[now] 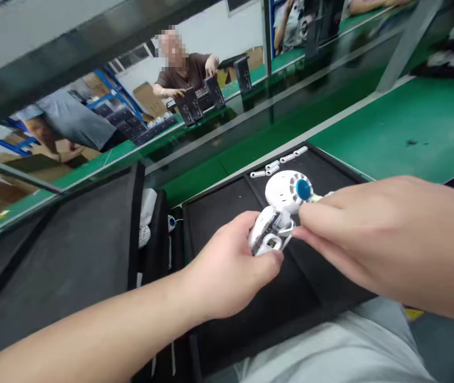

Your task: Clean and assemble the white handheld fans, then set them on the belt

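My left hand (230, 266) is wrapped round a white plastic housing (265, 229) that is opened up, with dark and shiny parts showing inside. Beside it, over the tray, is a rounded white unit (280, 190) with a blue disc and a ring of grey slots; whether the two pieces are joined cannot be made out. My right hand (370, 229) is closed in a pinch, its fingertips at the housing's right edge by a thin white strip. The back of that hand hides what it grips. Both hands are above a black tray (219, 213).
Several small white parts (272, 166) lie along the tray's far edge. Another black tray (91, 239) stands tilted at the left, with white pieces (147, 207) beside it. A green bench (410, 122) extends right. Across the line, a person (183, 74) handles dark boxes (189, 106).
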Demonstrator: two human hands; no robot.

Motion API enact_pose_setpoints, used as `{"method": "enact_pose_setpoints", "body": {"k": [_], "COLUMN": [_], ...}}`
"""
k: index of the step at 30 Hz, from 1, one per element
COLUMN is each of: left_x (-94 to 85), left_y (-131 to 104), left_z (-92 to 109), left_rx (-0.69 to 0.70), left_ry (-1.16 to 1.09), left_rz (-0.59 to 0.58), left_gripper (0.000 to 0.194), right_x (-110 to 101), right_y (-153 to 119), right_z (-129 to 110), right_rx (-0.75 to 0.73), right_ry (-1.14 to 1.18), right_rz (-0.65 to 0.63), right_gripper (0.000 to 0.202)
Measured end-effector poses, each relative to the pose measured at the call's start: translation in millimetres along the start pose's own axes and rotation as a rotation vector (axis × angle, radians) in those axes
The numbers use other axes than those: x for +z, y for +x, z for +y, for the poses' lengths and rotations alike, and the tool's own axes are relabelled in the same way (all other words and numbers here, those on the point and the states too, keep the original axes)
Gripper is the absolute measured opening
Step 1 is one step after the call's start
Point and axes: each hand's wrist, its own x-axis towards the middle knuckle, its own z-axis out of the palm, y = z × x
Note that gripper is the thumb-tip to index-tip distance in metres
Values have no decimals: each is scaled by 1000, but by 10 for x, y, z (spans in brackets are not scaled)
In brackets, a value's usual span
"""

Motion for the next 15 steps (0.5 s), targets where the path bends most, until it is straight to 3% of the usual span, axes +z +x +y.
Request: {"method": "enact_pose_setpoints", "body": {"k": [4, 7, 11, 15], "left_x": [15, 7, -14, -22], "left_y": [30, 23, -9, -17], "left_z": [52, 76, 101, 108], "left_rx": [-45, -74, -22, 2], "left_ry": [36, 75, 63, 59], "left_rz": [-46, -84, -197, -212], "left_gripper": [22, 30, 28, 26], "right_x": [-35, -54, -63, -82], "right_y": [88, 166, 221, 165], "right_z": [138, 264, 393, 340], "right_rx": [35, 20, -38, -90], "right_ry": [79, 271, 559, 499], "right_rz": [-60, -201, -333, -291], "right_gripper": [26, 28, 27, 28]}}
